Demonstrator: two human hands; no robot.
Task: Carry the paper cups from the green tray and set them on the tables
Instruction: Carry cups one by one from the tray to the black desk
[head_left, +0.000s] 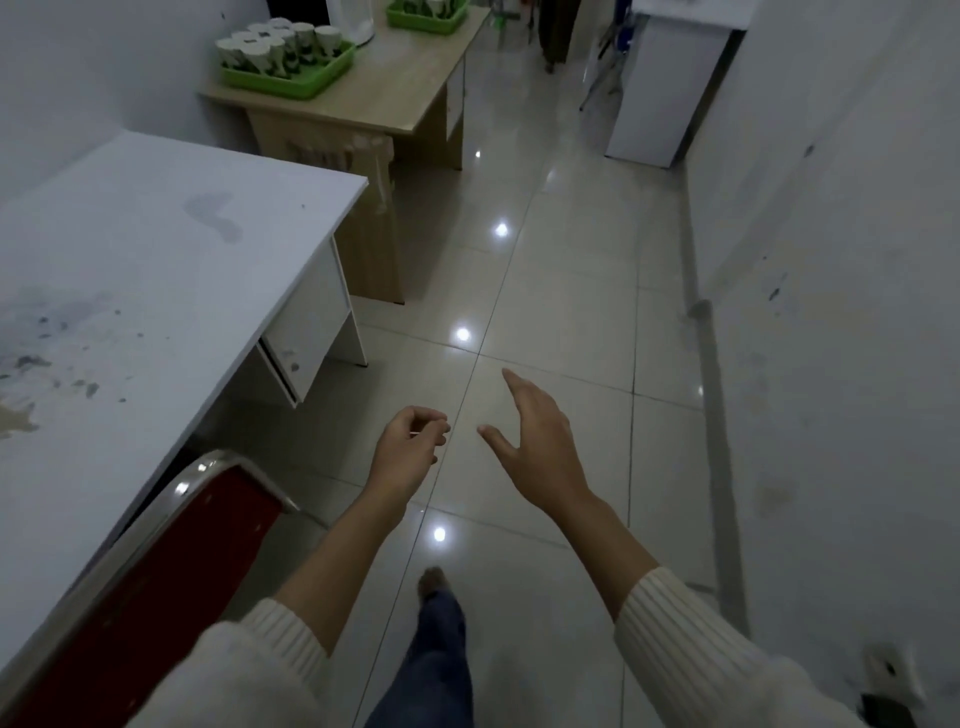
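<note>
Several white paper cups (275, 49) stand upside down in a green tray (311, 85) on a wooden desk (384, 98) far ahead on the left. A second green tray (423, 21) with cups sits further back on the same desk. Both my hands hang in front of me over the tiled floor, far from the trays. My left hand (410, 449) has its fingers curled loosely and holds nothing. My right hand (535, 441) is spread with fingers apart and holds nothing.
A white stained table (156, 270) runs along my left, with a red chair back (182, 571) pushed against its near end. A white wall closes the right side. A white cabinet (665, 88) stands far right. Glossy tiled floor (545, 291) leads forward between them.
</note>
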